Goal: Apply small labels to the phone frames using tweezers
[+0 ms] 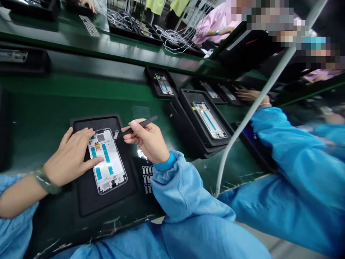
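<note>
Left hand [70, 156]: laid open, fingers spread and pressed onto the phone frame [107, 162]
Right hand [147, 140]: closed on black tweezers [142, 124], tip held just beside a metal tab [116, 134]
Phone frame: seated in a black tray [81, 205], between both hands
Beyond: another frame [209, 119] is held in a tray on the green bench [40, 104]
Right: a co-worker's hand [249, 95] is rested near further trays
Far: white cables [172, 37] are heaped on the next bench

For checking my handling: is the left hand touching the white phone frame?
Touching. The head view shows the left hand resting its thumb and fingertips on the white phone frame.
</note>
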Demonstrator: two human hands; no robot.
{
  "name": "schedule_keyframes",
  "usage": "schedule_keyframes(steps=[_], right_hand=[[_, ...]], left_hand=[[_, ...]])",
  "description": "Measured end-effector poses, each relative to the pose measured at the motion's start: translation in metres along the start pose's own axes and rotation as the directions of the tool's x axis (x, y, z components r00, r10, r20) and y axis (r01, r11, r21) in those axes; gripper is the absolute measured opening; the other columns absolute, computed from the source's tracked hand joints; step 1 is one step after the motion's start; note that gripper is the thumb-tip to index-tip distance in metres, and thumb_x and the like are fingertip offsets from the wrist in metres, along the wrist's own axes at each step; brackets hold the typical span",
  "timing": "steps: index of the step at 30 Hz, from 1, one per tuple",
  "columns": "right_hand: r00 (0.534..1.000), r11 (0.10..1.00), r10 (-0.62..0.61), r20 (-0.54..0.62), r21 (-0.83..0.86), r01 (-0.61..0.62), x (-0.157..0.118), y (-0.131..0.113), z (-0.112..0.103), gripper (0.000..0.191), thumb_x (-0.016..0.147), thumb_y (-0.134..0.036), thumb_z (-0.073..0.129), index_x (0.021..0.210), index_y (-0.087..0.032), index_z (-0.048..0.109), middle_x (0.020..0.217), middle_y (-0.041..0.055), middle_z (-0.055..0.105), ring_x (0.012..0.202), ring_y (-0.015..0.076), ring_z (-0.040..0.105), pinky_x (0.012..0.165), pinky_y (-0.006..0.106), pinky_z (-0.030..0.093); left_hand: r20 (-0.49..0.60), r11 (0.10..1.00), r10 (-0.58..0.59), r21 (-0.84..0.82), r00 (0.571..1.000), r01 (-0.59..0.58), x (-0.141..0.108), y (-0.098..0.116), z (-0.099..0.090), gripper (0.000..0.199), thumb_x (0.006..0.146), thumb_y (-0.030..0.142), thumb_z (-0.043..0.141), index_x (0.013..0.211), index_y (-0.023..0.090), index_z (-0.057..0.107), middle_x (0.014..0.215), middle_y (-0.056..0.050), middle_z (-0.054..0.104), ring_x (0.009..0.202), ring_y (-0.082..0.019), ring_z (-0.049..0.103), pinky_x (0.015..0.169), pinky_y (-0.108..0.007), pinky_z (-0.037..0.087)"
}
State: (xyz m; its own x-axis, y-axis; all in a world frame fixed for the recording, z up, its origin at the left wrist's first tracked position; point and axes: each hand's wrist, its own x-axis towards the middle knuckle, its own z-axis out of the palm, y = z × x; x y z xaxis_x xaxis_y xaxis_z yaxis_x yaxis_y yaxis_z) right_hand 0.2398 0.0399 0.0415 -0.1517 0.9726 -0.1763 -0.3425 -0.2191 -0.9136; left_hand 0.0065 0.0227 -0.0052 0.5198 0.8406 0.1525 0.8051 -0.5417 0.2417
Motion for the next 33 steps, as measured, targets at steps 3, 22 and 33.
schedule_keyframes(steps=[3,22,33], right_hand=[[0.999,0.999,0.036,0.038,-0.02,-0.036,0.004,0.009,0.012,0.028,0.07,-0.037,0.074,0.08,-0.017,0.059,0.08,-0.0004,0.07,0.062,0.007,0.067,0.062,0.017,0.059],[0.997,0.946,0.051,0.061,-0.323,-0.029,0.02,0.052,0.026,0.034,0.069,-0.041,0.073,0.087,-0.019,0.054,0.061,-0.006,0.061,0.057,0.0116,0.068,0.054,0.02,0.057],[0.998,0.921,0.004,0.066,-0.388,0.022,0.018,0.056,0.025,0.032,0.073,-0.042,0.069,0.091,-0.02,0.055,0.063,-0.0056,0.061,0.06,0.0133,0.07,0.057,0.024,0.058]], left_hand=[[0.011,0.999,0.04,-0.017,0.999,-0.04,-0.013,0.006,0.0,0.074,0.084,0.064,0.042,0.135,0.011,0.032,0.135,-0.019,0.049,0.13,-0.031,0.041,0.114,-0.056,0.017],[-0.04,0.985,0.027,-0.17,0.999,-0.034,-0.031,0.013,0.005,0.048,0.086,0.052,0.049,0.115,0.014,0.047,0.132,-0.016,0.051,0.132,-0.031,0.039,0.114,-0.057,0.02],[-0.045,0.989,0.051,-0.133,0.998,-0.057,-0.03,0.012,0.003,0.049,0.086,0.051,0.05,0.118,0.014,0.049,0.132,-0.016,0.051,0.129,-0.031,0.042,0.114,-0.056,0.021]])
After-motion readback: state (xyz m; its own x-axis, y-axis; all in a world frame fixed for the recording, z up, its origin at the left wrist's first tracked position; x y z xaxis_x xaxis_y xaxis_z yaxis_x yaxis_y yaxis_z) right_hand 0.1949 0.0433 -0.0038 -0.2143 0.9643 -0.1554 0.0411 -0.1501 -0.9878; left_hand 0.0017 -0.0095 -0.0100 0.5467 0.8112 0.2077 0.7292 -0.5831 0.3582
